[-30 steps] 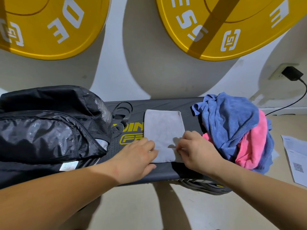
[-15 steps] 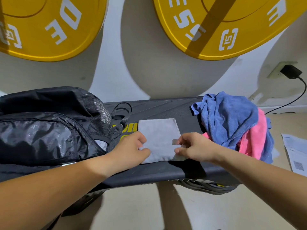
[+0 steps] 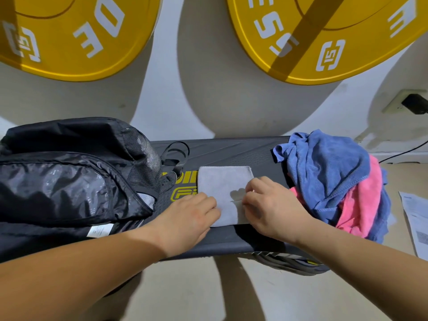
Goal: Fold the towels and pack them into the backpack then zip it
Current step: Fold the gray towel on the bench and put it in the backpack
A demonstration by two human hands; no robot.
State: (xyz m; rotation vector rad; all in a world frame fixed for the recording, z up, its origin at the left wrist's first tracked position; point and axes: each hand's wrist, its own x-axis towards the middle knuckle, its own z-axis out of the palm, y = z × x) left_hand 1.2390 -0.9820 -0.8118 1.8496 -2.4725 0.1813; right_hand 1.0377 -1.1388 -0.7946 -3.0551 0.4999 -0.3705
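Where the dark desk [image 3: 231,154] begins at the left, a black backpack [image 3: 69,181] lies on its side, its shiny dark lining showing and a small white label near its lower edge. Just right of it, the left hand [image 3: 190,218] reaches in from below, knuckles up, its grip closed with curled fingers on the left edge of a grey towel [image 3: 225,181]. That towel lies flat at the middle of the desk, folded into a neat upright rectangle that partly covers a yellow logo printed on the surface. On the towel's right edge, the right hand [image 3: 273,209] has its grip closed too, fingertips pinching the cloth where a thin fold line shows. Further right, near the end of the desk, a crumpled blue towel [image 3: 328,163] is heaped over a pink towel [image 3: 366,200], both unfolded and spilling past the edge. Sheets of paper [image 3: 414,218] lie on the floor at far right. Above, two large yellow weight plates [image 3: 69,42] hang against the pale wall, and a black plug [image 3: 414,104] sits in a wall socket
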